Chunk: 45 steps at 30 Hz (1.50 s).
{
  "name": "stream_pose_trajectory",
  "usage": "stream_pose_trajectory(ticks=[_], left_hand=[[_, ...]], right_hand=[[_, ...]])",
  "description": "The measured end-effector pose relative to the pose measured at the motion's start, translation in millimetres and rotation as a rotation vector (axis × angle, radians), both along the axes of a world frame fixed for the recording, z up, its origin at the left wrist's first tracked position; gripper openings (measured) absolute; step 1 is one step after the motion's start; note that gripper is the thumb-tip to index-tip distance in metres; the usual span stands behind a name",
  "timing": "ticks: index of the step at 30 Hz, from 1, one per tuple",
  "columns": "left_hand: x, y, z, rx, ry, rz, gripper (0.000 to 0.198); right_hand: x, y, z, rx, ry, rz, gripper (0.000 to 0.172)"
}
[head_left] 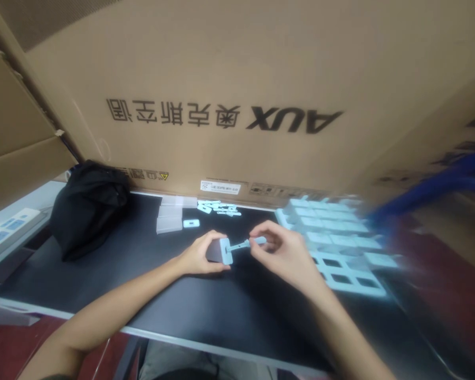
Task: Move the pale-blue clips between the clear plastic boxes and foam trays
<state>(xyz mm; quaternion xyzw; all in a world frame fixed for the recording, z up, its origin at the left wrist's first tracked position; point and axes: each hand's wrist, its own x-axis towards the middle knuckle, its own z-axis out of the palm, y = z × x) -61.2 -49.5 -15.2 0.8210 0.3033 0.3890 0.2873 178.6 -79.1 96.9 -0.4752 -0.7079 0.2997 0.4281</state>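
My left hand [200, 254] is wrapped round a translucent popsicle mold [214, 252], which lies tilted with its light-blue lid [227, 252] facing right. Between thumb and fingertips, my right hand [285, 254] pinches a light-blue popsicle stick [239, 246]. The stick's narrow end meets the slot in the lid; how deep it goes I cannot tell. Beyond my left hand lie several translucent molds [169, 224] and a single loose blue lid [191, 223]. A small pile of blue sticks [226, 209] is beside them.
At the right, a light-blue rack [366, 287] holds several lidded molds, with square openings along its near side. A black cloth bag [89, 206] sits at the left, near a white power strip [11, 229]. Behind the black tabletop [174, 301] stands a large cardboard box [206, 63].
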Motion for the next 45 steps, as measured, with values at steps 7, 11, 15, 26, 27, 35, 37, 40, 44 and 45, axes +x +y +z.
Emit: stream_pose_trajectory(ticks=[7,11,15,26,27,35,37,40,44,45], left_hand=[[4.1,-0.1,-5.1,0.04,-0.101,-0.024,0.078],[6.7,-3.2,-7.4,0.097,-0.13,-0.029,0.06],[9.2,-10.4,-4.3,0.113,-0.121,-0.075,0.057],[5.3,-8.8,10.0,0.15,-0.029,-0.092,0.026],[5.9,-8.5,10.0,0.152,-0.017,-0.098,0.023],[9.8,-8.2,11.0,0.157,0.007,-0.149,0.01],[9.8,-8.0,11.3,0.16,0.007,-0.153,0.009],[10.0,-8.0,12.0,0.156,0.006,-0.159,0.008],[9.6,-7.9,13.5,0.147,0.015,-0.163,0.008],[9.5,-7.8,13.7,0.146,0.016,-0.165,0.008]], right_hand=[[-24.5,-12.1,-21.0,0.047,-0.101,0.062,0.006],[-26.7,-17.2,-28.7,0.123,-0.213,0.081,0.009],[-20.1,-22.4,-28.6,0.11,-0.323,0.147,0.013],[151.7,-13.0,7.0,0.104,-0.797,-0.102,0.025],[169.4,-9.1,5.7,0.078,-0.87,-0.15,0.026],[221.8,12.9,-22.5,-0.088,-1.189,-0.314,0.032],[222.7,15.0,-30.3,-0.099,-1.192,-0.32,0.034],[223.6,15.5,-38.7,-0.08,-1.185,-0.332,0.034],[224.0,12.2,-43.2,-0.05,-1.183,-0.382,0.036],[223.6,11.0,-43.8,-0.044,-1.184,-0.39,0.034]])
